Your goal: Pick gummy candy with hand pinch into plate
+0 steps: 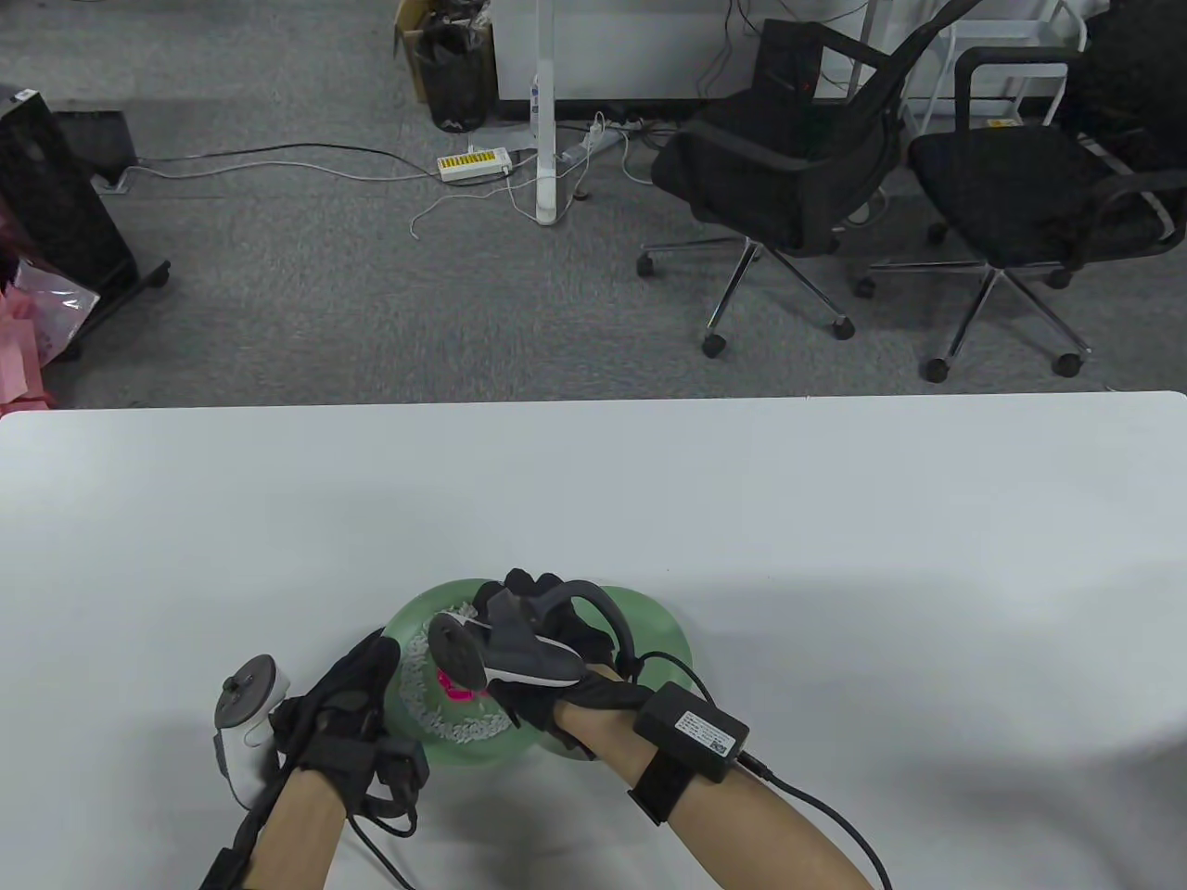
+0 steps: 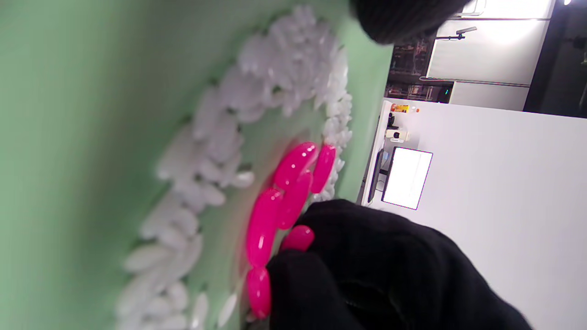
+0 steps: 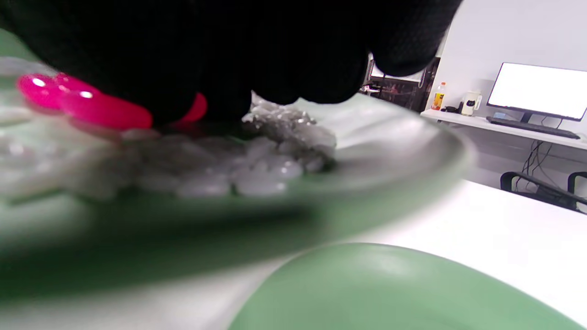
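A green plate (image 1: pixel 408 616) holds a ring of white pellets (image 1: pixel 454 728) around several pink gummy candies (image 1: pixel 454 688). My right hand (image 1: pixel 505 640) reaches over this plate, its fingertips down among the gummies. In the right wrist view the right hand (image 3: pixel 215 103) pinches one pink gummy (image 3: pixel 198 107), low over the plate. The same gummy (image 2: pixel 299 238) shows in the left wrist view at the black fingertips (image 2: pixel 367 256). My left hand (image 1: pixel 385 654) rests against the plate's left rim and holds nothing. A second green plate (image 1: pixel 663 626) lies just to the right, partly under my right hand.
The white table (image 1: pixel 835 519) runs wide to the back and both sides. The second plate (image 3: pixel 390 284) looks bare where it shows. Cables trail from both wrists toward the front edge. Office chairs stand on the floor beyond the table.
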### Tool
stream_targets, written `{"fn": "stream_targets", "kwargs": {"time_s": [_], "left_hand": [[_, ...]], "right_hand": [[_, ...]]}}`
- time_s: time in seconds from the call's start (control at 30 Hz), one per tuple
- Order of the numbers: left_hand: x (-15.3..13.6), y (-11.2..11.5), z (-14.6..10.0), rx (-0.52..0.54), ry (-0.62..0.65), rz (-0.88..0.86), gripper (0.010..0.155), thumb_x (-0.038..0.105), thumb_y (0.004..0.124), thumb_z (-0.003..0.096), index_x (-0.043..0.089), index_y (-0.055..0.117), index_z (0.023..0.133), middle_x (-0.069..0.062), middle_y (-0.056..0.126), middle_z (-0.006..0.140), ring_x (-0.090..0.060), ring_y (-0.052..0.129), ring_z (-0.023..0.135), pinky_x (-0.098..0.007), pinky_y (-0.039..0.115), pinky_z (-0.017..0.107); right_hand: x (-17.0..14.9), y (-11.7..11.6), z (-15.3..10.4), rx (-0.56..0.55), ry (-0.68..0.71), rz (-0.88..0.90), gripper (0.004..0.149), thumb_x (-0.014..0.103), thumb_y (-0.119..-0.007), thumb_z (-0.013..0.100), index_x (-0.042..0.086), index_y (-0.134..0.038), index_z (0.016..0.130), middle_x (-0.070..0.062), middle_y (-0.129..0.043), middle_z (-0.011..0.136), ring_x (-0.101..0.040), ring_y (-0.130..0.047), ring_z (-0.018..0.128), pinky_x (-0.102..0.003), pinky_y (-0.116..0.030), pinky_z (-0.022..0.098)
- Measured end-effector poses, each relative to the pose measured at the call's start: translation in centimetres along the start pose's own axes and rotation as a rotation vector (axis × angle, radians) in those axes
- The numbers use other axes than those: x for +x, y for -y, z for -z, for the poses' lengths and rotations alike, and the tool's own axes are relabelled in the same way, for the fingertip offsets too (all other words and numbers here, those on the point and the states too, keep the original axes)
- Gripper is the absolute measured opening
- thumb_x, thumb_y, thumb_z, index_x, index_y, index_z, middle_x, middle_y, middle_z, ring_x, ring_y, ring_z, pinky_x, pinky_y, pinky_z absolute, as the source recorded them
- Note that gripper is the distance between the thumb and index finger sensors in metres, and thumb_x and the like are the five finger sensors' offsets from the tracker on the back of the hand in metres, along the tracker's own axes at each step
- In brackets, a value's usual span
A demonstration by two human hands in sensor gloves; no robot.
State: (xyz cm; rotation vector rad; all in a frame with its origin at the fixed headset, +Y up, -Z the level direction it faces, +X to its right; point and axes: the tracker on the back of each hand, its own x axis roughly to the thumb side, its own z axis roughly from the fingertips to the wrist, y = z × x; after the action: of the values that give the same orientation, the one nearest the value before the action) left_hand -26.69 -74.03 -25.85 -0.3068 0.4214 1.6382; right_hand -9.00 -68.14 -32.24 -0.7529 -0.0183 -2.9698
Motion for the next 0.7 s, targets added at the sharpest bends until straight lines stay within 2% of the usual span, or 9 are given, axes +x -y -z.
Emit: {"fn": "stream_targets", "kwargs": {"time_s": [0.17,0.37,0.43,0.53,0.7], "left_hand": [[-0.2,-0.2,0.3,0.001,-0.004,-0.001,0.060,0.046,0.070,0.0464,0.022,0.074,0.101,-0.008,0.102,0.076,-0.031,0.114,0.041,-0.042,0.093,0.035],[-0.6,-0.9,0.7,0.025,-0.011,0.000,0.060,0.046,0.071,0.0461,0.022,0.075,0.101,-0.009,0.102,0.076,-0.031,0.114,0.041,-0.042,0.093,0.035],[-0.8,-1.2,1.0,0.032,-0.012,-0.011,0.060,0.046,0.071,0.0460,0.022,0.075,0.100,-0.009,0.102,0.076,-0.031,0.114,0.041,-0.042,0.093,0.035],[-1.1,-1.6,1.2,0.041,-0.018,-0.033,0.060,0.046,0.071,0.0460,0.022,0.075,0.101,-0.009,0.102,0.076,-0.032,0.114,0.041,-0.042,0.093,0.035],[-1.2,-2.0,1.7,0.044,-0.015,-0.039,0.059,0.046,0.071,0.0459,0.023,0.075,0.100,-0.009,0.102,0.076,-0.032,0.114,0.041,-0.042,0.093,0.035]], "right_hand": [[-1.3,0.1,0.0,-0.016,-0.028,0.076,0.045,0.044,-0.090,0.031,0.024,-0.093,0.072,0.004,-0.084,0.082,-0.027,-0.083,0.076,-0.053,-0.068,0.066],[-6.5,1.0,-0.9,-0.074,-0.169,0.168,0.045,0.043,-0.089,0.031,0.023,-0.093,0.072,0.003,-0.084,0.082,-0.028,-0.083,0.076,-0.053,-0.068,0.065],[-8.5,0.3,-1.2,-0.061,-0.228,0.157,0.045,0.044,-0.089,0.032,0.023,-0.093,0.072,0.003,-0.084,0.082,-0.028,-0.083,0.075,-0.053,-0.069,0.065],[-10.9,-2.1,-1.5,0.018,-0.293,0.143,0.045,0.043,-0.090,0.032,0.023,-0.093,0.072,0.003,-0.084,0.082,-0.028,-0.084,0.075,-0.053,-0.069,0.064],[-11.2,-5.9,-2.1,0.117,-0.307,0.094,0.045,0.043,-0.090,0.031,0.023,-0.094,0.071,0.003,-0.085,0.081,-0.028,-0.085,0.074,-0.053,-0.069,0.064]]}}
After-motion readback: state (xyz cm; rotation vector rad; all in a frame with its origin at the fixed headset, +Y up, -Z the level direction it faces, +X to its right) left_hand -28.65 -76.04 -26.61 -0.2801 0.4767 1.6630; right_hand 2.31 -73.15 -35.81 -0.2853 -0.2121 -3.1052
